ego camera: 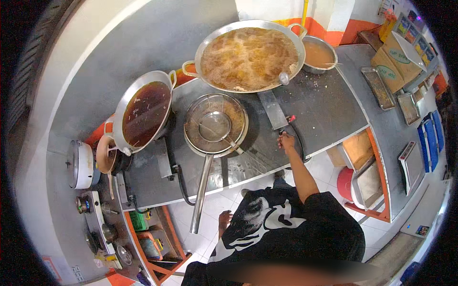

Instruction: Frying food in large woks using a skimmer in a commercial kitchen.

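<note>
My right hand (286, 141) reaches over the counter's front edge, its fingers closed around the small dark knob (281, 132) of a gas burner. From there a metal burner plate (272, 110) runs back under a large wok (250, 57) of bubbling, foamy oil. A dial thermometer (283, 78) is at that wok's near rim. My left hand (224, 219) hangs low beside my body, in front of the counter; its fingers are partly hidden. Nearby, a long strainer handle (202, 195) juts past the edge. Its round mesh strainer (193, 125) rests over a pot, with a smaller strainer (214, 126) inside.
On the left stands a wok of dark oil (146, 114). A metal basin of brownish liquid (318, 53) is at the back right. Cardboard boxes (395, 60), metal trays (378, 88) and a scale (410, 167) occupy the right counter. Black hoses (297, 137) curve over the front edge.
</note>
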A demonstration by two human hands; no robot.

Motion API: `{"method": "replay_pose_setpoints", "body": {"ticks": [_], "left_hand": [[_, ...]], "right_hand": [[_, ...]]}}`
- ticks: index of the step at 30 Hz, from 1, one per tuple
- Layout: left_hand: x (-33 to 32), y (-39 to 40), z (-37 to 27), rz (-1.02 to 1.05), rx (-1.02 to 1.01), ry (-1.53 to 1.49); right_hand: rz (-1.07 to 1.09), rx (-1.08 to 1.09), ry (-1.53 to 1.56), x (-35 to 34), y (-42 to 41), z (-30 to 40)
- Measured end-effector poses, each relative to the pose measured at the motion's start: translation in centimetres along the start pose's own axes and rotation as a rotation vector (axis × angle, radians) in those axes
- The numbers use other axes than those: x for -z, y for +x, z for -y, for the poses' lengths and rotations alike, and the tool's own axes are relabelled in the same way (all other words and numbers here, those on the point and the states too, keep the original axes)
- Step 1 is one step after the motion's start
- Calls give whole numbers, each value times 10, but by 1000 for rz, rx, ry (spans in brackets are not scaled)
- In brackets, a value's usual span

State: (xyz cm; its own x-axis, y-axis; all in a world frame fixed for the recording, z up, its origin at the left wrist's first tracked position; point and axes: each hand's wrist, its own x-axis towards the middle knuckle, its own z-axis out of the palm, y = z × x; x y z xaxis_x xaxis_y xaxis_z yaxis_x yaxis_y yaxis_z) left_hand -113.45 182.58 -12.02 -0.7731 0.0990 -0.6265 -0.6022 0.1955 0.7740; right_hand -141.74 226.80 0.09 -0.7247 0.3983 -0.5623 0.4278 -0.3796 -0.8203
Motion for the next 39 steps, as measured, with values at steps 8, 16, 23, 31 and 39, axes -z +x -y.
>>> {"method": "replay_pose_setpoints", "body": {"ticks": [8, 16, 23, 31, 39], "left_hand": [[25, 2, 49, 11, -233, 619], [35, -36, -15, -92, 418, 323], [59, -40, 0, -81, 178, 441], [86, -35, 44, 197, 28, -553], [80, -17, 64, 163, -374, -171]], "right_hand": [[62, -40, 15, 13, 15, -6], [41, -117, 39, 12, 28, -17], [11, -154, 68, 6, 34, -20], [2, -131, -62, 9, 29, -24], [797, -472, -215, -81, -146, 48]]}}
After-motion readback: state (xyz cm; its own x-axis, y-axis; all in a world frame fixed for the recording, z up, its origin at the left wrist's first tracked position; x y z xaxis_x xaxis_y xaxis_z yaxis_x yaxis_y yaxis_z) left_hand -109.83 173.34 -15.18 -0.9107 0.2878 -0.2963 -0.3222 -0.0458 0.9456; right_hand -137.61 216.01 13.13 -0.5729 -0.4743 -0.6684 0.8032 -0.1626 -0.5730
